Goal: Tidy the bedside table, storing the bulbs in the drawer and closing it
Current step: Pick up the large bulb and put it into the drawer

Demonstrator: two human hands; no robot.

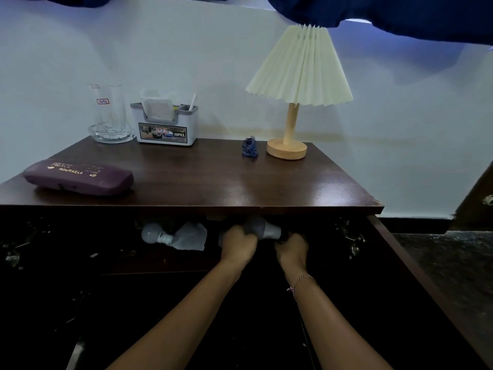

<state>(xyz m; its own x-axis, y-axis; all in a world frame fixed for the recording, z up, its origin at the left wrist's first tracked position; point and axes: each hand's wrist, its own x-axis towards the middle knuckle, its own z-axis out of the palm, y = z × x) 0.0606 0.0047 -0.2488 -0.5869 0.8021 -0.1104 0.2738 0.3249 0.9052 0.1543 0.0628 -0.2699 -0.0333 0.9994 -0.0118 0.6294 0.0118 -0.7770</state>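
Both hands are reaching into the open dark wooden drawer [413, 268] just under the front edge of the dark brown wooden bedside table [226, 177], and between them they hold a grey and white light bulb [266, 231] lying sideways. The left hand [238, 244] is closed round the bulb's rounded grey end, fingers curled over it so that end is mostly covered. The right hand [292, 249] is curled at the narrow cap end, knuckles up, gripping there; its fingertips are lost in the shadow of the drawer. The held bulb sits inside the drawer's mouth, right below the table top, and whether it touches the drawer floor cannot be told. To the left, well apart from the hands, a second white bulb [153, 233] lies on its side in the drawer, its cap against a crumpled clear plastic bag [190, 236]. On the table top stand a clear glass jug [110, 116] at the back left, a white and grey plastic organiser box [165, 126] just beside it, a purple spectacle case [78, 177] near the front left, a small blue object [250, 148], and next to that a wooden table lamp with a cream pleated shade [298, 76].
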